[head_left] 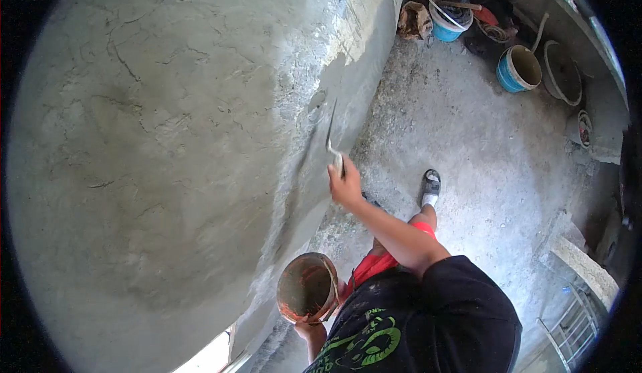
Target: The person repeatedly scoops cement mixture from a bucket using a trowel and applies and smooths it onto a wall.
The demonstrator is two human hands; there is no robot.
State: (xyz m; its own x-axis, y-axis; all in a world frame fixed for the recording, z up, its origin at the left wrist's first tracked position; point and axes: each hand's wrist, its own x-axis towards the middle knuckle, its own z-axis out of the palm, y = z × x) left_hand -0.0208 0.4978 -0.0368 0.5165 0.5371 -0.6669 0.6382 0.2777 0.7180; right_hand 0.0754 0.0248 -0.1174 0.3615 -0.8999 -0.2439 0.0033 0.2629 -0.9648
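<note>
My right hand (345,184) is closed around the handle of a trowel (331,127). Its thin blade, seen nearly edge-on, is at the wall (200,125), by the strip where smooth grey plaster meets rougher, paler patches. I cannot tell whether the blade touches the surface. Low at my left side, my left hand (311,333) grips a bucket (330,266) at its lower edge. The bucket is tilted so that its mouth faces up, and its inside is stained reddish brown. Most of the left hand's fingers are hidden by the bucket.
Dusty concrete floor (461,125) lies to the right of the wall. At the far end stand a blue-and-white bucket (447,30) with tools, a torn paper bag (414,21), another blue bucket (509,72) and a round tub (562,72). A metal ladder-like frame (570,326) is at lower right.
</note>
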